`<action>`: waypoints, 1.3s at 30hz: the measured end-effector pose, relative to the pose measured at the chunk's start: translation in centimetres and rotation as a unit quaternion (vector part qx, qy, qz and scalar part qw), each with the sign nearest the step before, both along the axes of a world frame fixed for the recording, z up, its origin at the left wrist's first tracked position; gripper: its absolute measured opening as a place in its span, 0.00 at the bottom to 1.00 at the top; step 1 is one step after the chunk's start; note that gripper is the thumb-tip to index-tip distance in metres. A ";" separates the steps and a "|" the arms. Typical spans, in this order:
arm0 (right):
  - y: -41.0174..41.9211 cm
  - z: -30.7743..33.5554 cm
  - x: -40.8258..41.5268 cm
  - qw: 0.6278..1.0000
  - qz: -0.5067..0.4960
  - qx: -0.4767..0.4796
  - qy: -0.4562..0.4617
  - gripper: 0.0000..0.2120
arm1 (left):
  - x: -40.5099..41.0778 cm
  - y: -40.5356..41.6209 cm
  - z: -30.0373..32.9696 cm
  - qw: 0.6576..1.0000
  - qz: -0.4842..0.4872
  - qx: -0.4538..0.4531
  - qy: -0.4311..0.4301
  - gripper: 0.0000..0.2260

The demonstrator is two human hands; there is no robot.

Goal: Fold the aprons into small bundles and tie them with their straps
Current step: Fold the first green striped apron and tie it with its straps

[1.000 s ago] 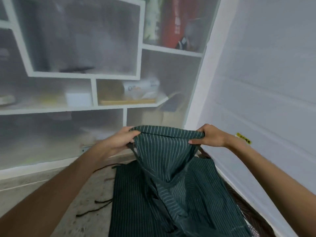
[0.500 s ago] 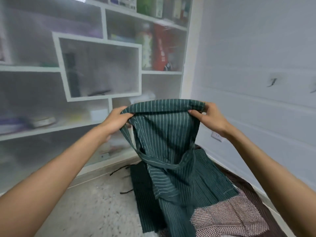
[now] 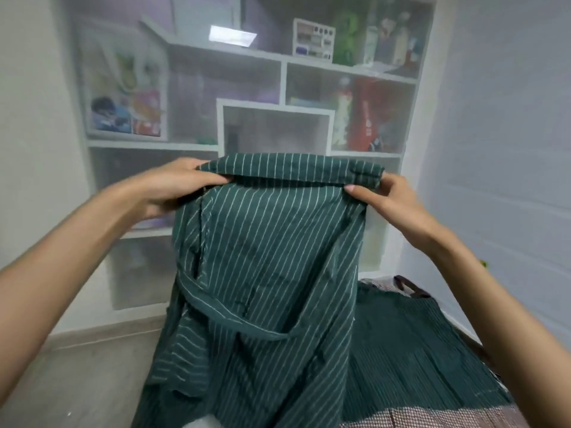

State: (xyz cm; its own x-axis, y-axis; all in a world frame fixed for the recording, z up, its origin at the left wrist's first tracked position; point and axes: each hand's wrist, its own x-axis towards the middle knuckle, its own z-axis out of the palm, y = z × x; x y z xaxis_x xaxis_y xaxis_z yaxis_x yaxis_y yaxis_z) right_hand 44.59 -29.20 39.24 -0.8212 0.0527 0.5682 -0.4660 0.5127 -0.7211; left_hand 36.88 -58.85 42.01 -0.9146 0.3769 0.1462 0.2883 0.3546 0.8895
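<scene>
1. Green striped apron [image 3: 272, 257] hangs in the air in front of the white shelf unit [image 3: 282, 84], held up by its top edge, which is folded over into a narrow band.
2. Left hand [image 3: 179, 186] grips the left end of that folded band, fingers curled over the cloth, thumb on the near side.
3. Right hand [image 3: 392, 200] pinches the right end of the band; thumb lies on the near face, remaining fingers are behind the fabric.
4. Apron body drops straight down from the band; its lower part bunches above the floor [image 3: 77, 381].
5. Strap [image 3: 234, 319] of the same striped cloth loops across the front of the apron, sagging from left to right.
6. Second dark green apron [image 3: 411, 350] lies flat on the floor to the right, near the grey wall [image 3: 506, 134].
7. Checked cloth [image 3: 432, 418] lies at the lower right, partly under the flat green apron.
8. Shelf compartments hold blurred boxes and packages; contents not legible.
</scene>
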 end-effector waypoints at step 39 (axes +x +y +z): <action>-9.3 -55.6 -23.8 0.816 -0.110 0.375 -0.426 0.42 | -27.1 -7.5 -53.6 0.837 -0.163 -0.520 -0.054 0.38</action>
